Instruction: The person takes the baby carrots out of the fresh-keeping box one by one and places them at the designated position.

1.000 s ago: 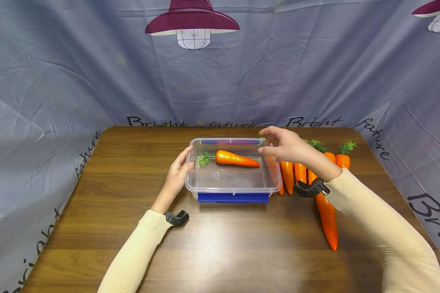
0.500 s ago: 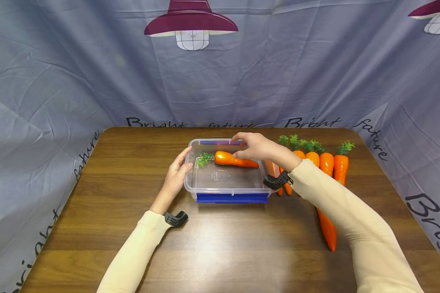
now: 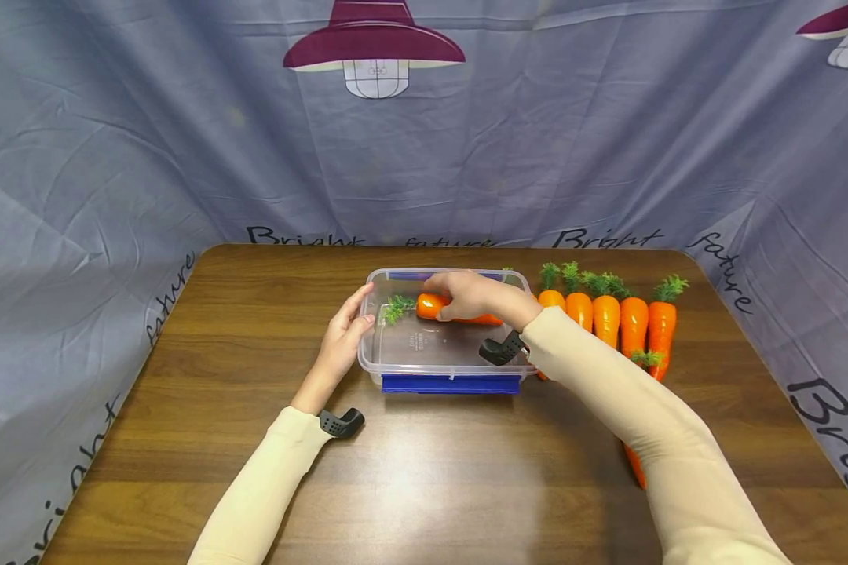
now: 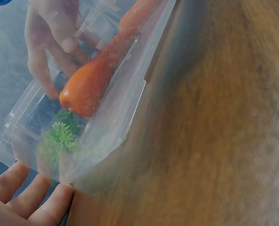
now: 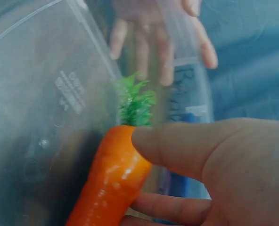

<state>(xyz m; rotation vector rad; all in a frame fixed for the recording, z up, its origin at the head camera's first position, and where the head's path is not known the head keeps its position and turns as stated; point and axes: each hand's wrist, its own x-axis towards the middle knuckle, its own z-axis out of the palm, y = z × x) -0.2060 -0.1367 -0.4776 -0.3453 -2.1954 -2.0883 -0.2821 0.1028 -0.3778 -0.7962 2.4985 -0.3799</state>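
A clear plastic food box (image 3: 410, 369) with blue side latches (image 3: 451, 384) stands lidless on the table. Inside it lies one orange carrot (image 3: 431, 306), its green top pointing left. My right hand (image 3: 469, 294) reaches into the box and holds this carrot near its thick end; in the right wrist view the thumb (image 5: 177, 146) lies on one side and fingers (image 5: 172, 207) on the other. Straight fingers of my left hand (image 3: 341, 328) touch the box's left wall from outside, as the left wrist view shows at the fingertips (image 4: 59, 195). My right hand hides part of the carrot.
Right of the box, several more carrots (image 3: 606, 314) lie side by side with their green tops toward the back. Another carrot (image 3: 634, 463) lies nearer the front, mostly behind my right sleeve. A grey curtain (image 3: 424, 173) hangs behind the wooden table (image 3: 424, 486).
My right hand has moved left from the box's right end, down to the carrot inside, and its fingers now hold it. The left hand and the box have stayed in place.
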